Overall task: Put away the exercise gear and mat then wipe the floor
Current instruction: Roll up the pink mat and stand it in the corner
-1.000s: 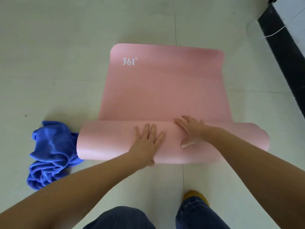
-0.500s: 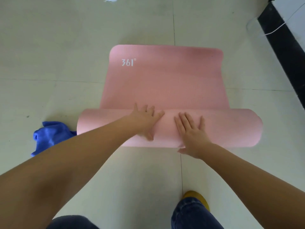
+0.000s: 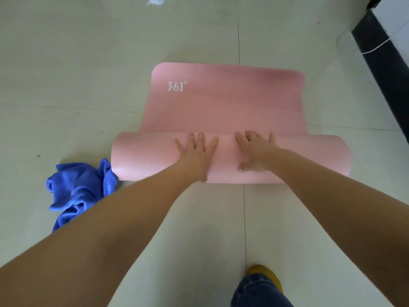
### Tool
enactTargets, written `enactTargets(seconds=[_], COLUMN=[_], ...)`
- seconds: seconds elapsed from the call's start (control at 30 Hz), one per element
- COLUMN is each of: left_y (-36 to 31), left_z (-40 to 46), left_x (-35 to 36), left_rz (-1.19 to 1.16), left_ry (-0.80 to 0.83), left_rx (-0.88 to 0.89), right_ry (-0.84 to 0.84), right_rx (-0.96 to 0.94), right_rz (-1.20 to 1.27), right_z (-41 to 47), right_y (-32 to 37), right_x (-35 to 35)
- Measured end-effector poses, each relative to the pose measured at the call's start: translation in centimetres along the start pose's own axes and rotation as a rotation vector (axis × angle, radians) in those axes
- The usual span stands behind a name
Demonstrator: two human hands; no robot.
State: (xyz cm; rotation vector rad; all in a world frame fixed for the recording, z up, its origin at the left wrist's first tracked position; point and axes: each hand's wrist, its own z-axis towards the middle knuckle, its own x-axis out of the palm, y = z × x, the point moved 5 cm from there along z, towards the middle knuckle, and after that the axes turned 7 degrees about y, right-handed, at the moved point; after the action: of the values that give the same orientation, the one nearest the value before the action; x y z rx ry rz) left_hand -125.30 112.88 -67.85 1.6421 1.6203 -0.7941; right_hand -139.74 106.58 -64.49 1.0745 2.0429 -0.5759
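A pink exercise mat with a white "361°" mark lies on the pale tiled floor, its near part wound into a thick roll. Both palms press flat on top of that roll. My left hand lies near the roll's middle with fingers spread and straight. My right hand sits just to its right, fingers reaching over the roll's far edge, thumb low on the near side. A crumpled blue cloth lies on the floor against the roll's left end.
A black skirting strip with a white cable runs along the right wall. Some white scraps lie on the floor at the top edge. My jeans leg and yellow shoe are at the bottom.
The roll has moved away from me over the flat part of the mat, which is now shorter. Both hands shifted on top of the roll, ending side by side, palms flat.
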Motion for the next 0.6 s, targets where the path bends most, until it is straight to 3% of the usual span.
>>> enactTargets(seconds=[0.1,0.3,0.43,0.5,0.6], left_y=[0.8,1.1,0.6,0.0,-0.1], left_z=[1.3,2.7,2.3,2.0,2.2], left_x=[-1.1,-3.1,-6.0,-5.9,-4.1], left_rz=[-0.021,-0.051,0.049,-0.024,-0.085], left_ry=[0.054,0.112,-0.111,-0.214,-0.042], left_rx=[0.012,-0.011,-0.111,-0.129,-0.142], right_ry=[-0.087,0.004,0.098,0.15,0.243], right_rx=[-0.023,0.017,-0.064,-0.096,-0.158], right_rz=[-0.057,-0.064,-0.003,0.032,0.061], right_z=[-1.1,2.4,5.0,6.3,8.4], right_y=[-0.8,-1.7,-3.3,-4.2,-4.9], right_x=[2.1,1.6,-1.6,-3.4,-5.0])
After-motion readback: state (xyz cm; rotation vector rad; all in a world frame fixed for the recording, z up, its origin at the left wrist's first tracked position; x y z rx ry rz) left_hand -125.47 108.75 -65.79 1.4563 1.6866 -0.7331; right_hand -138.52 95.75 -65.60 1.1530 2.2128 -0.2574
